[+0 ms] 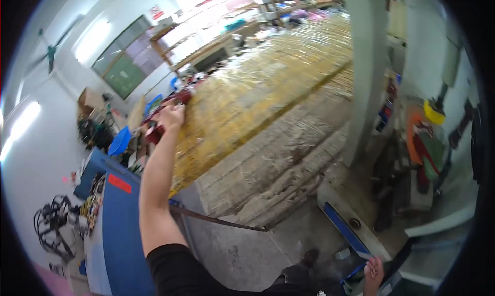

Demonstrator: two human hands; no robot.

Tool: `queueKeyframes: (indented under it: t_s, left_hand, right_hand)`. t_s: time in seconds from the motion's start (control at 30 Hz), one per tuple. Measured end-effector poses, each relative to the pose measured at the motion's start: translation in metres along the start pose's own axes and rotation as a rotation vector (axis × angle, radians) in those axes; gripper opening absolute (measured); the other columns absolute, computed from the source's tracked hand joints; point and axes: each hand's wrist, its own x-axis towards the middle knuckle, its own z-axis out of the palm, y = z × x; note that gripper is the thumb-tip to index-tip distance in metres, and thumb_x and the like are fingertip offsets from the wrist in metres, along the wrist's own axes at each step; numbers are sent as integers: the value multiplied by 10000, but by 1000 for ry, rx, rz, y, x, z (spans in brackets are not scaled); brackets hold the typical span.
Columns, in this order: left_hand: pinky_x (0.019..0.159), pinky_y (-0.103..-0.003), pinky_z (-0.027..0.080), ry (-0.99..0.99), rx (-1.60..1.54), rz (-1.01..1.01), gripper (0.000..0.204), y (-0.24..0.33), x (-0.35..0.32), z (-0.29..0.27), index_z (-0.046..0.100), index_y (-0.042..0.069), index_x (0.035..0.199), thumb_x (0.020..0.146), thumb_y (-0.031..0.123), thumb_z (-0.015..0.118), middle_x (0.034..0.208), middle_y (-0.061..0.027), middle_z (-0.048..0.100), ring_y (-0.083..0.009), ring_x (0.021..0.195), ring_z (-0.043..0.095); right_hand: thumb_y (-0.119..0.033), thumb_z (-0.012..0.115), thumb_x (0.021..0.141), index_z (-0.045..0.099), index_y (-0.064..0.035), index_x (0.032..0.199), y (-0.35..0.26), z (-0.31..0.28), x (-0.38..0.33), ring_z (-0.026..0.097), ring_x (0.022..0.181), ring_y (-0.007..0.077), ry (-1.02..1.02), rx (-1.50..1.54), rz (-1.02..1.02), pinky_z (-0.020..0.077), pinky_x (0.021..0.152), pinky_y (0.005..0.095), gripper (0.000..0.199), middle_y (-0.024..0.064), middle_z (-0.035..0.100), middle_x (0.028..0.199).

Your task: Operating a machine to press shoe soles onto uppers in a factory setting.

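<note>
The left hand (171,115) reaches up along an outstretched arm to the near upper edge of a large stack of yellow bamboo mats (258,95), its grip curled closed on that edge, just beside a dark red object (154,133) that sits below the hand. The stack leans over layers of pale weathered boards (278,162), with a blue machine (121,229) below and to the left of it. The right hand (373,271) hangs low, well apart from the stack, fingers loosely spread and holding nothing. To do this well, I judge the fingers should hook firmly over one layer's edge and pull evenly.
</note>
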Motion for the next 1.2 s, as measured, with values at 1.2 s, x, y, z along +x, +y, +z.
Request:
queueKeyframes:
  t_s: [1.2]
  left_hand:
    - [801, -404, 567, -1126, -1206, 649, 446, 602, -524, -45, 701, 49, 1245, 881, 304, 730, 1096, -125, 718, -234, 923, 670]
  right_hand:
    - [-230, 781, 829, 528, 65, 1373, -17, -176, -285, 666, 1154, 351, 1504, 1472, 1267, 528, 1029, 494, 669, 217, 664, 1273]
